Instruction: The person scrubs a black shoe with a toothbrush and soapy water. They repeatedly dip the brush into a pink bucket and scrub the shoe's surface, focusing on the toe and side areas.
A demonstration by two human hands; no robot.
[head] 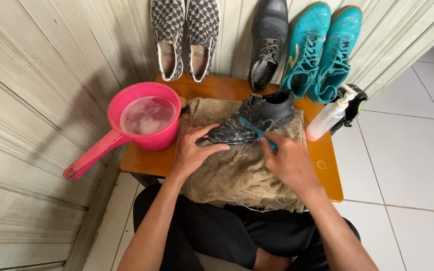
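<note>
A wet black shoe (257,118) lies on its side on a brown cloth (237,170) spread over the small orange counter (327,175). The left hand (193,150) is open, its fingers pressing on the shoe's toe and its palm on the cloth. The right hand (290,160) is closed around a blue toothbrush (257,131), whose head rests on the shoe's side.

At nine o'clock from the shoe a pink dipper (141,123) holds soapy water. At three o'clock a clear pump bottle (330,114) lies tilted at the counter's edge. At twelve o'clock, leaning on the wall, are checked slip-ons (184,35), another black shoe (268,40) and teal sports shoes (322,47).
</note>
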